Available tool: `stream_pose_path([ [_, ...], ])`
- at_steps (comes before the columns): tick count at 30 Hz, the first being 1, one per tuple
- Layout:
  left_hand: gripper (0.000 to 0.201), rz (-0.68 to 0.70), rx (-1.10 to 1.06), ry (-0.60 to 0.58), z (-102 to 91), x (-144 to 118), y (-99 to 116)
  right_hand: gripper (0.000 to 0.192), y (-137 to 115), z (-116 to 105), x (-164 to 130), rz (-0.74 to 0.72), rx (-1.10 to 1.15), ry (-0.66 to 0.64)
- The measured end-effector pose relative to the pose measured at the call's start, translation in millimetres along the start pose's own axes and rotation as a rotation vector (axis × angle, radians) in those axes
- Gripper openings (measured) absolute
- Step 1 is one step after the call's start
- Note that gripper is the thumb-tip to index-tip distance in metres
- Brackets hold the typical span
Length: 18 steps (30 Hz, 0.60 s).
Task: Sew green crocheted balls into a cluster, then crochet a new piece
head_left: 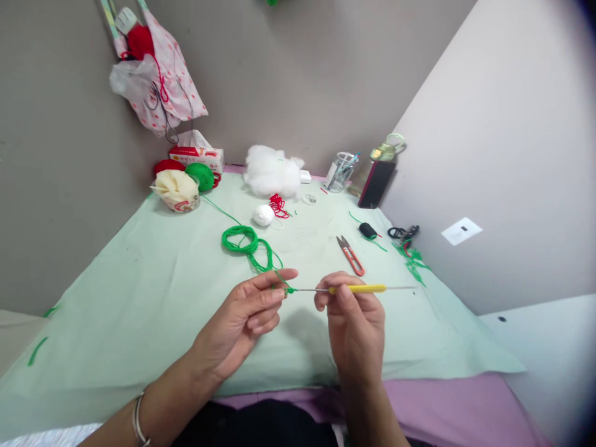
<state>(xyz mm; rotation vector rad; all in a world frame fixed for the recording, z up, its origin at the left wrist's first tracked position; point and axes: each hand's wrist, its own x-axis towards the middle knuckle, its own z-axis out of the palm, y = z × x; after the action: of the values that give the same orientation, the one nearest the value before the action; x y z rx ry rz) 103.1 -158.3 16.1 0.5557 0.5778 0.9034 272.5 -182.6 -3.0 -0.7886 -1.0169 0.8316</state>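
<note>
My right hand (356,329) grips a crochet hook (367,288) by its yellow handle, with the metal shaft pointing left. My left hand (251,310) pinches a small green crocheted piece (290,290) between thumb and fingers, its index finger stretched out. The hook's tip meets this green piece; whether it runs through a loop is too small to tell. Green yarn (263,257) runs from the left hand to loose coils lying just beyond it. Farther back, a strand leads to a green yarn ball (200,177).
Orange-handled thread snips (351,256) lie beyond my right hand. Behind stand white stuffing (273,172), a white yarn ball (263,215), red yarn (278,205), a glass jar (341,172), a bottle (386,152) and a phone (377,184). Green scraps (414,264) lie right; a tub (179,192) sits left.
</note>
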Motion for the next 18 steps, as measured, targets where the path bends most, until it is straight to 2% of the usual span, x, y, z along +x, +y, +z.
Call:
stream_pose_path([
  [2, 0.03, 0.017, 0.042, 0.005, 2.5, -1.3, -1.9, 0.016, -0.6, 2.6, 0.5, 0.026, 0.042, -0.045],
  [6, 0.046, 0.063, 0.168, 0.004, 8.6, -3.1, -6.9, 0.014, 0.6, 7.0, -2.0, -0.052, -0.141, -0.161],
  [8, 0.046, 0.077, 0.193, 0.013, 9.2, -2.9, -7.3, 0.014, 2.3, 6.1, -2.3, -0.063, -0.177, -0.141],
  [13, 0.037, 0.065, 0.216, 0.009, 6.6, -2.6, -2.0, 0.022, -0.4, 1.1, -1.1, 0.053, -0.067, -0.148],
  [16, 0.036, 0.092, 0.271, 0.025, 5.7, -3.0, 0.0, 0.022, -7.3, -0.3, -5.5, -0.029, -0.203, -0.16],
  [18, 0.039, 0.134, 0.322, 0.047, 5.7, -3.1, -0.8, 0.023, -9.0, -1.6, -10.4, -0.168, -0.398, -0.179],
])
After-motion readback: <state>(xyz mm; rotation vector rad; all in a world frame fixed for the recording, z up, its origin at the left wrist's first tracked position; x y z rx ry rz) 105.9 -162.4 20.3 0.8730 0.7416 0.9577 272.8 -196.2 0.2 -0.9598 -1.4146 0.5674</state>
